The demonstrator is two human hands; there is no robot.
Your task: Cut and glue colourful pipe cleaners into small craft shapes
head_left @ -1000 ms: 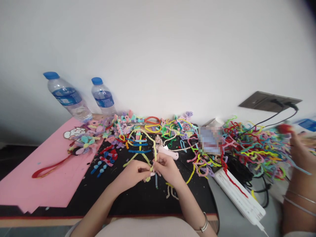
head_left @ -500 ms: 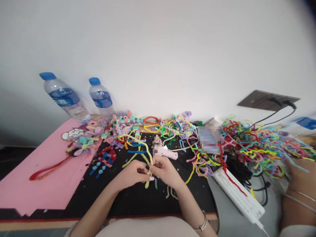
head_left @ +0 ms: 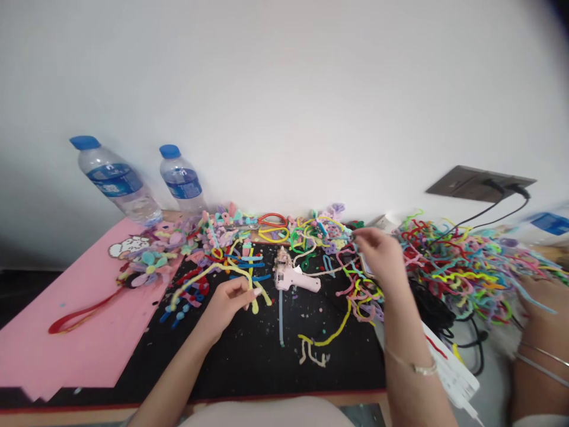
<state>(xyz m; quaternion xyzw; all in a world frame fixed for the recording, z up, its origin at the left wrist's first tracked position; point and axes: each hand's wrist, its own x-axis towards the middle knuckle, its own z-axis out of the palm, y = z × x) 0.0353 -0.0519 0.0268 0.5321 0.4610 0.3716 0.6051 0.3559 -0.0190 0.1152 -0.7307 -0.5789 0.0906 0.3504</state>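
My left hand [head_left: 229,299] is closed in a pinch on a pale yellow pipe cleaner [head_left: 193,279], whose long bent end reaches left over the black mat [head_left: 222,367]. Other yellow and blue pipe cleaner pieces [head_left: 249,261] lie just behind it. My right hand [head_left: 381,255] is up at the right, over the near side of the heap, its fingers drawn together. Whatever is at those fingertips is too small to make out. Between my hands lies a pale pink glue gun [head_left: 300,280] with a glue stick [head_left: 281,317] pointing toward me.
Pipe cleaners are heaped [head_left: 462,261] at the right, near a white power strip [head_left: 457,370] and black cables. Two water bottles [head_left: 118,181] stand by the wall. Pink sheets [head_left: 89,308] cover the left side. Scissors [head_left: 273,228] lie at the back. Another person's arm [head_left: 533,338] reaches in at far right.
My right hand has let go of the yellow pipe cleaner and moved right and up to the heap. My left hand has shifted slightly left, still pinching the pipe cleaner, which now droops leftward.
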